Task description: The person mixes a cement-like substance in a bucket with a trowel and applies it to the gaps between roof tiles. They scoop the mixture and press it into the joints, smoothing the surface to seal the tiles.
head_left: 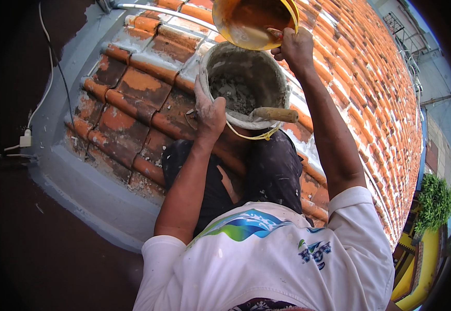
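My left hand [211, 109] grips the left side of a grey, cement-crusted bucket [277, 88] with some lumpy grey material inside. Across the bucket's near rim lies a trowel's wooden handle [282, 114], and a thin yellow cord [251, 137] hangs below. At the top, my right hand [295, 49] is closed on a yellow container [251, 23], which is tilted above the bucket and shows a murky brown inside. My knees in dark, spotted trousers are just below the bucket.
Sloped orange roof tiles [132, 83] surround me, with white patches. At left run a grey painted ledge [80, 171], a dark wall and white cables with a plug [25, 138]. A green tree [433, 202] and a yellow structure [417, 264] lie beyond the roof at right.
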The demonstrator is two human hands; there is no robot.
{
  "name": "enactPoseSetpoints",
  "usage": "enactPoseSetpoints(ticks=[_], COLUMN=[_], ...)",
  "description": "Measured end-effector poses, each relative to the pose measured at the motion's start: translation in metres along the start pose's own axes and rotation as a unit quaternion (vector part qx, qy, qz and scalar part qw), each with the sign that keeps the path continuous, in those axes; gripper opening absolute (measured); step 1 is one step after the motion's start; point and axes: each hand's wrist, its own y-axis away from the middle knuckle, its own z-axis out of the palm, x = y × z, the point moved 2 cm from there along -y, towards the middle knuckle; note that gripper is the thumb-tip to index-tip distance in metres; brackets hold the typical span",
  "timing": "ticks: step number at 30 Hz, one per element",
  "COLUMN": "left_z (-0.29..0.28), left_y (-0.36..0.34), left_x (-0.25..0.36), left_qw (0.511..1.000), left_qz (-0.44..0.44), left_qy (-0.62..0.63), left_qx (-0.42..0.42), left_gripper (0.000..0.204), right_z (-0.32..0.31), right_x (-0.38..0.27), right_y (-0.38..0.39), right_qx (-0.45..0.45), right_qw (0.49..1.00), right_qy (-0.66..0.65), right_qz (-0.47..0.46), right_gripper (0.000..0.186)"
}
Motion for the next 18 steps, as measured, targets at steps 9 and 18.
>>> enactPoseSetpoints(ticks=[9, 18], left_z=[0.0015, -0.0003], left_y=[0.0031, 0.0039], left_x=[-0.0014, -0.0008], left_qw=[0.999, 1.000], left_qz=[-0.042, -0.011], left_qy=[0.015, -0.023], left_qx=[0.023, 0.006], left_gripper=[0.074, 0.073], right_z=[0.0052, 0.0079], right_x=[0.0003, 0.0059], right_y=[0.0009, 0.0031], right_qx=[0.009, 0.007], right_qw=[1.000, 1.000], right_qy=[-0.002, -0.007], right_qz=[-0.019, -0.013], right_gripper=[0.032, 0.034])
